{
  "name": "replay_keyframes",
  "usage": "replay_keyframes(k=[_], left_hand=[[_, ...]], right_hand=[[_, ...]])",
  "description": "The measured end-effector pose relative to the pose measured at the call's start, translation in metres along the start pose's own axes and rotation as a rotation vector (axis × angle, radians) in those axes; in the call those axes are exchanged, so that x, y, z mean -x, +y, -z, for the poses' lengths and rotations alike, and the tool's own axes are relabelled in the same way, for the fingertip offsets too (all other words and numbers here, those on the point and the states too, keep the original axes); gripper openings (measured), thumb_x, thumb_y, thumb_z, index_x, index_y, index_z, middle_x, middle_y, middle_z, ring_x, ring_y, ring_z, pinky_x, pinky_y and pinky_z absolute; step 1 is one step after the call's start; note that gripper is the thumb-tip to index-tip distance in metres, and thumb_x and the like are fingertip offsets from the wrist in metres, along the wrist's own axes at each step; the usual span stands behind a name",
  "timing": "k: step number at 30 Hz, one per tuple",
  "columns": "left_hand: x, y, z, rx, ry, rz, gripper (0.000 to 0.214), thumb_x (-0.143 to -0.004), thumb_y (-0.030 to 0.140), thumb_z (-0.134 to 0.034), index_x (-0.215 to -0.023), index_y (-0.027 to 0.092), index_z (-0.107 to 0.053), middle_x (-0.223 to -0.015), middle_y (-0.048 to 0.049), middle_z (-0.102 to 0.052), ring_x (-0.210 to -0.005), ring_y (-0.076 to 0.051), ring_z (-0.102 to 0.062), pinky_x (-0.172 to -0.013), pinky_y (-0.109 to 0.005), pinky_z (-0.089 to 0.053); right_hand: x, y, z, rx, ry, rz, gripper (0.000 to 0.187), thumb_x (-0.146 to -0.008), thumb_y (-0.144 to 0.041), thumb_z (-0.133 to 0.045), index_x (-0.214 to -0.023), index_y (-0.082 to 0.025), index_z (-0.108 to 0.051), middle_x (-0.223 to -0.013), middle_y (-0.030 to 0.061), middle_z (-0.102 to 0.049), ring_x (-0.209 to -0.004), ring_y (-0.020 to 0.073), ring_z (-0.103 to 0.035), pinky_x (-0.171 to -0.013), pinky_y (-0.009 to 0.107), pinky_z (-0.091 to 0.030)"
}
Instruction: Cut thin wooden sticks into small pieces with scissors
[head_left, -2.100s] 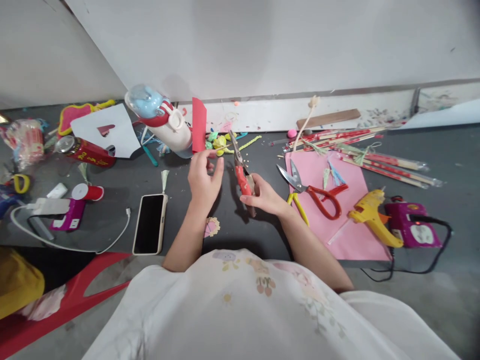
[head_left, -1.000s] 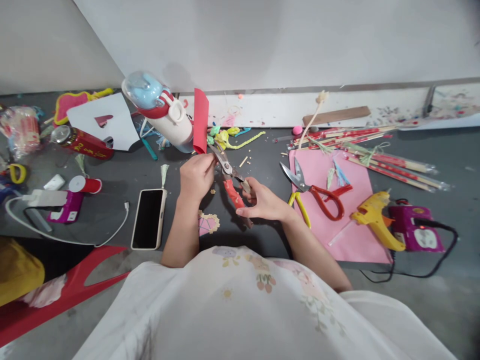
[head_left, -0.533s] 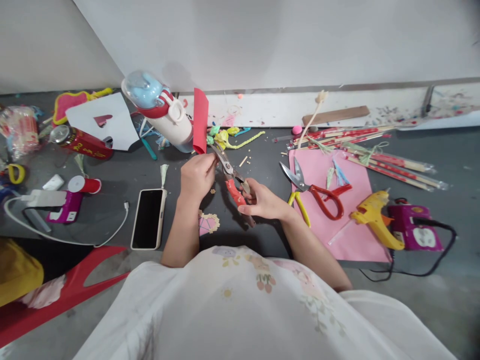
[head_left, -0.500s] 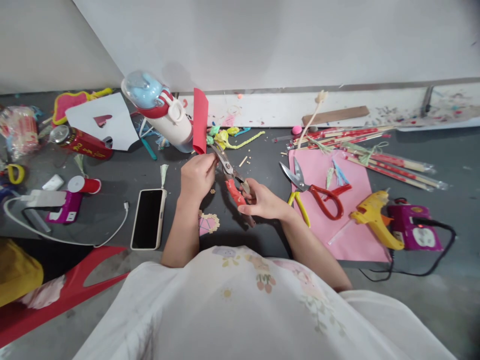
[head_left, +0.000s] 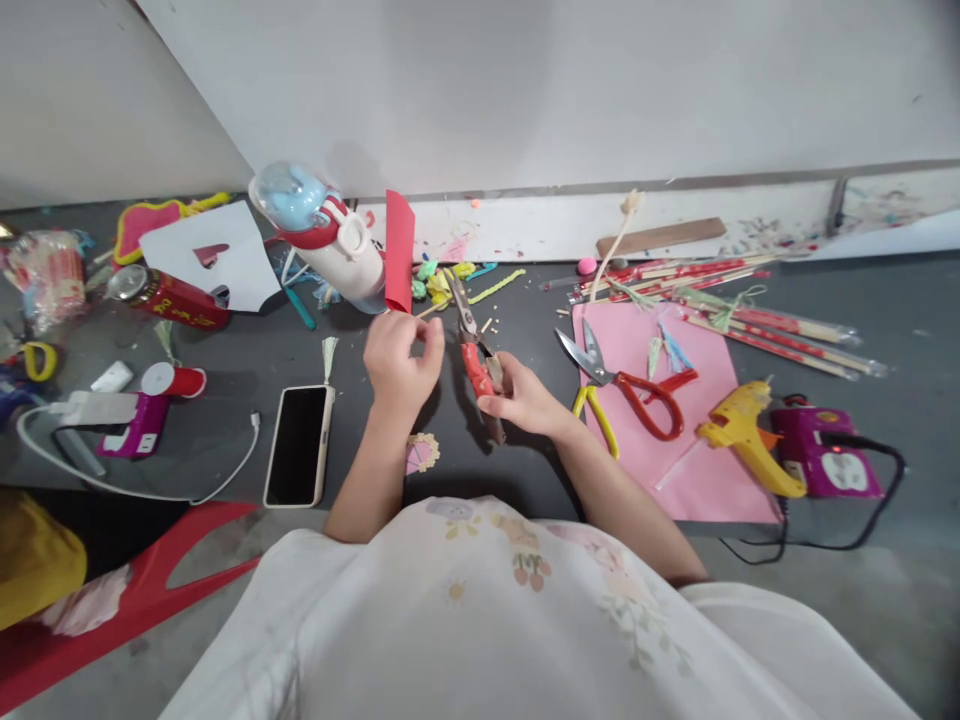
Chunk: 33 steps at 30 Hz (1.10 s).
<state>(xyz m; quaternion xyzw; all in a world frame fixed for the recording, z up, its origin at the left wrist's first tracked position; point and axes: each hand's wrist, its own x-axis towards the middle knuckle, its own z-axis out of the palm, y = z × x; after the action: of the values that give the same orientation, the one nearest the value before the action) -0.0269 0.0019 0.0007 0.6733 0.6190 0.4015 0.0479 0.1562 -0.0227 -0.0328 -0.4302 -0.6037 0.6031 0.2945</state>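
My right hand [head_left: 521, 395] is wrapped around worn pliers [head_left: 475, 368] with red wrapping on a handle; their metal jaws point away from me. To their left, my left hand [head_left: 401, 360] is curled with thumb and fingers together. A thin wooden stick [head_left: 430, 311] juts out at its far side, and the hand hides the rest. The pliers' jaws are apart from my left hand. Small cut stick pieces [head_left: 487, 325] lie just right of the jaws. Near my left wrist is a pink piece with a beaded-looking tan edge [head_left: 423, 454].
Behind my hands stand a water bottle [head_left: 341, 250] and a rolled red paper [head_left: 399, 250]. A phone [head_left: 298, 445] lies left. On the right, pink paper [head_left: 705, 340] bears red-handled scissors [head_left: 649, 400] and a yellow glue gun [head_left: 750, 435], beside a corded purple power box [head_left: 825, 450].
The pliers' jaws have come away from my left hand and now point more straight ahead. My left hand has turned, its thumb side now showing.
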Motion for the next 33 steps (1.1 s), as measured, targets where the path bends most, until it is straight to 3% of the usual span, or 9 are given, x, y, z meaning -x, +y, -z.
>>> replay_keyframes(k=[4,5,7,12,23,33], left_hand=[[0.008,0.009,-0.012,0.517,-0.581,0.229,0.046,-0.077,0.057,-0.059,-0.101,0.017,-0.059,-0.092,-0.0067,-0.067,-0.079,-0.016,-0.063,-0.073,-0.028,-0.049],[0.01,0.012,-0.017,0.628,-0.691,0.259,0.053,-0.074,0.058,-0.061,-0.106,0.017,-0.058,-0.097,-0.0082,-0.067,-0.083,-0.017,-0.064,-0.075,-0.029,-0.05],[0.014,0.016,-0.026,0.786,-0.795,0.32,0.059,-0.071,0.058,-0.063,-0.111,0.015,-0.057,-0.104,-0.0108,-0.066,-0.09,-0.02,-0.064,-0.078,-0.031,-0.05],[0.021,0.02,-0.04,0.956,-0.726,0.438,0.057,-0.07,0.053,-0.064,-0.112,0.015,-0.06,-0.111,-0.0119,-0.065,-0.095,-0.022,-0.063,-0.081,-0.033,-0.05],[0.022,0.02,-0.039,0.901,-0.684,0.45,0.05,-0.069,0.048,-0.063,-0.106,0.015,-0.062,-0.106,-0.01,-0.068,-0.087,-0.021,-0.065,-0.08,-0.035,-0.052],[0.021,0.021,-0.036,0.892,-0.682,0.458,0.05,-0.067,0.049,-0.065,-0.103,0.015,-0.062,-0.104,-0.0097,-0.068,-0.083,-0.02,-0.066,-0.076,-0.033,-0.053]], right_hand=[[-0.002,0.003,0.001,0.0,0.078,0.003,0.042,-0.069,-0.049,-0.063,-0.088,-0.019,-0.041,-0.076,-0.0001,-0.049,-0.069,0.014,-0.047,-0.062,0.028,-0.041],[-0.002,0.005,0.001,-0.019,0.084,0.02,0.042,-0.07,-0.049,-0.063,-0.091,-0.018,-0.043,-0.08,0.0013,-0.051,-0.073,0.0152,-0.049,-0.065,0.029,-0.043],[-0.003,0.008,0.001,-0.078,0.078,0.058,0.045,-0.071,-0.049,-0.061,-0.099,-0.017,-0.045,-0.085,0.0025,-0.052,-0.076,0.0163,-0.051,-0.069,0.031,-0.044],[-0.004,0.011,0.0,-0.121,0.071,0.076,0.066,-0.072,-0.046,-0.061,-0.125,-0.016,-0.038,-0.081,0.001,-0.052,-0.077,0.0179,-0.053,-0.072,0.033,-0.045],[-0.002,-0.002,-0.003,-0.284,0.009,0.016,0.067,-0.068,-0.047,-0.062,-0.122,-0.017,-0.035,-0.09,0.004,-0.054,-0.076,0.0171,-0.058,-0.063,0.029,-0.047],[-0.003,-0.003,-0.003,-0.299,-0.011,0.002,0.068,-0.065,-0.053,-0.064,-0.118,-0.02,-0.037,-0.083,0.0022,-0.055,-0.076,0.0184,-0.059,-0.061,0.029,-0.047]])
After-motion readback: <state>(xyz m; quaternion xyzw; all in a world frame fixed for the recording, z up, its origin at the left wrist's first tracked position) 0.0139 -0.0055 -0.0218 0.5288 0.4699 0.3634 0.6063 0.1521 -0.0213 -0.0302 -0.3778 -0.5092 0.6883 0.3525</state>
